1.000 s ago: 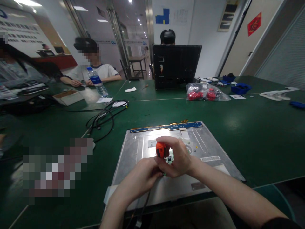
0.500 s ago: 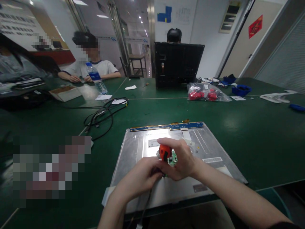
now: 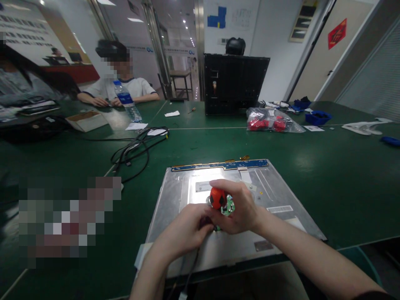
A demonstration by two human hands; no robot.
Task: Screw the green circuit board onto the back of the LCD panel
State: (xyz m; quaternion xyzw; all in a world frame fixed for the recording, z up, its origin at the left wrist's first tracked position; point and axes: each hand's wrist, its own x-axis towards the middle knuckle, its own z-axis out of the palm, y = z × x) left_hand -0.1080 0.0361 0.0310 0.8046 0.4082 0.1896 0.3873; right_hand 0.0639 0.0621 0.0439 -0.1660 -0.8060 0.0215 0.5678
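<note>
On near worktop (image 3: 131, 216), pinching orange tool (image 3: 216, 198) in right hand (image 3: 242, 208); cannot tell grip of left hand (image 3: 190, 227); apparently midway, with green board (image 3: 229, 207) unfinished.

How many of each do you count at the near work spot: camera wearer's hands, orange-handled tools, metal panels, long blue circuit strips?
Hands: 2 (left hand, right hand)
Orange-handled tool: 1
Metal panel: 1
Long blue circuit strip: 1
Total: 5

Panel (image 3: 170, 196) is on the table (image 3: 312, 183) by the near edge, circuit board (image 3: 229, 207) on top of it. Cables (image 3: 135, 146) are behind-left, bottle (image 3: 128, 104) past those, box (image 3: 90, 122) left of the bottle. Monitor's (image 3: 236, 85) well behind the panel, bag (image 3: 270, 121) in front of its right side.
</note>
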